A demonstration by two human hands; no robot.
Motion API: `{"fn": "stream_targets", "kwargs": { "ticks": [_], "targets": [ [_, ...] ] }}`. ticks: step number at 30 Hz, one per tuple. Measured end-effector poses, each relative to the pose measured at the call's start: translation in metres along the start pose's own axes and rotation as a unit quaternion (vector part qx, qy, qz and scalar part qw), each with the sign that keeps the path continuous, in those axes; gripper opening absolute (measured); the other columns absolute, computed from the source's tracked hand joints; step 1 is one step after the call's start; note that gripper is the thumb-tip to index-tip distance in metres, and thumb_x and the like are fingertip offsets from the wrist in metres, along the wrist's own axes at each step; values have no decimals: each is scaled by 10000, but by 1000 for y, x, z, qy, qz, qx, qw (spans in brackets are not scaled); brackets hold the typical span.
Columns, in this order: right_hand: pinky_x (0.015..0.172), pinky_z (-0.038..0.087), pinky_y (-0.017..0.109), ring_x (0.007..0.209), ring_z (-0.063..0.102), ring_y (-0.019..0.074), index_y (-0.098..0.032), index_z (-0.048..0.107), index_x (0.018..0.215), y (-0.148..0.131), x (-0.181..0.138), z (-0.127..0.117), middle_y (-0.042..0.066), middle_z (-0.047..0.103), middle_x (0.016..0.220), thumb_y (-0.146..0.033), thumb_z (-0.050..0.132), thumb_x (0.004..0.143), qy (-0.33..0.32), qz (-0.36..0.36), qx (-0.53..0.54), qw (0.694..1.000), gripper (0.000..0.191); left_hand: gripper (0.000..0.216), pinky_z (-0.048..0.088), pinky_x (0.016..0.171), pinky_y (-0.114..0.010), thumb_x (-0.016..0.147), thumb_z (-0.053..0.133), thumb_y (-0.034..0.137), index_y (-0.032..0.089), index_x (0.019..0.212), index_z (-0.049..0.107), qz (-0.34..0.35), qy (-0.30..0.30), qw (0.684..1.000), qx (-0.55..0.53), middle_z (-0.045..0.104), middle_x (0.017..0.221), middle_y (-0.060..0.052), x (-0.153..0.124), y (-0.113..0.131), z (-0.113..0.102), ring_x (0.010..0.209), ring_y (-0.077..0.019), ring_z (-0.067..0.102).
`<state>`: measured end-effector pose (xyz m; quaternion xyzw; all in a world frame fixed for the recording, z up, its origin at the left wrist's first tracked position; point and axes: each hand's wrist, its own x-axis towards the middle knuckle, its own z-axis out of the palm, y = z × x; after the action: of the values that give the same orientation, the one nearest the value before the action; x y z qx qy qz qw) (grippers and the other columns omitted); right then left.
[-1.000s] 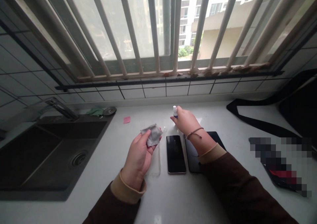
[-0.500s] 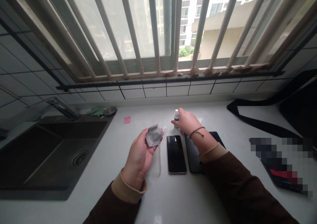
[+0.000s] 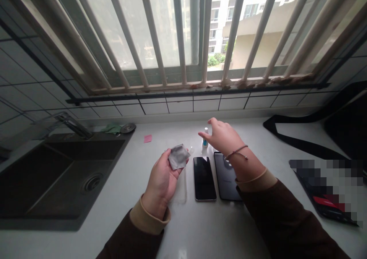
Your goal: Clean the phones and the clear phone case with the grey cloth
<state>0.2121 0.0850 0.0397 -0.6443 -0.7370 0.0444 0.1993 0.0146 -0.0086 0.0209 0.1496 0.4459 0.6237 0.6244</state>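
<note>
A small grey cloth point(image 3: 178, 156) lies across the fingers of my left hand point(image 3: 160, 180), pinned by the thumb. Beside a small white-capped bottle point(image 3: 205, 141) with a blue label, which stands upright on the counter, my right hand point(image 3: 222, 136) has its thumb and fingers spread and holds nothing. A smartphone point(image 3: 204, 180) with a dark screen lies between my hands. To its right a dark phone case point(image 3: 228, 178) is partly covered by my right wrist. Part of a clear phone case point(image 3: 180, 192) shows under and beside my left hand.
A dark sink point(image 3: 57, 178) with a faucet point(image 3: 75, 125) is set into the left of the white counter point(image 3: 195, 228). A pink note point(image 3: 147, 138) lies near the back. A black strap point(image 3: 298, 136) lies at the right. Window bars rise behind.
My right hand has let go of the small bottle, its fingers spreading as it moved slightly right. The bottle now stands by itself. My left hand and the cloth look unchanged.
</note>
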Motion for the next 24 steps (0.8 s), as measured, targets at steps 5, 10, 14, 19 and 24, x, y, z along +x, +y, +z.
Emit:
{"fn": "stream_targets", "kwargs": {
  "ticks": [5, 10, 14, 19, 24],
  "targets": [
    [1062, 465, 411, 1192, 624, 304, -175, 708, 1131, -24, -13, -35, 137, 741, 1178, -280, 608, 1058, 157, -169, 116, 966, 163, 249, 672, 846, -418, 1027, 555, 210, 71, 1078, 755, -3, -6, 1000, 11, 806, 1123, -201, 0, -3, -2, 957, -267, 800],
    [1026, 492, 364, 1175, 671, 263, -183, 748, 1190, -48, -29, -42, 113, 748, 1224, -309, 624, 1064, -8, -260, 152, 954, 217, 158, 654, 862, -399, 967, 674, 257, 128, 1021, 748, 47, -80, 995, 37, 802, 1060, -127, -2, -7, -6, 939, -231, 771],
    [886, 489, 327, 1058, 725, 258, -158, 791, 1121, -56, -33, -34, 123, 793, 1112, -367, 625, 1058, -130, -265, 121, 948, 275, 146, 637, 809, -328, 940, 719, 286, 142, 962, 736, 66, -100, 992, 38, 781, 969, -69, -5, -7, -4, 886, -185, 728],
    [656, 389, 296, 760, 678, 190, -210, 826, 930, -56, -33, -35, 60, 798, 851, -386, 619, 1042, -143, -227, 136, 954, 294, 184, 625, 783, -309, 927, 743, 329, 151, 966, 721, 74, -106, 990, 57, 761, 956, -55, -9, -8, -2, 895, -187, 709],
    [577, 338, 295, 612, 589, 154, -226, 790, 761, -53, -32, -43, 18, 735, 673, -470, 682, 985, -145, -168, 168, 960, 348, 236, 641, 838, -327, 973, 707, 407, 182, 1045, 711, 117, -128, 979, 104, 756, 1040, -62, -10, -11, -6, 969, -195, 710]
  ]
}}
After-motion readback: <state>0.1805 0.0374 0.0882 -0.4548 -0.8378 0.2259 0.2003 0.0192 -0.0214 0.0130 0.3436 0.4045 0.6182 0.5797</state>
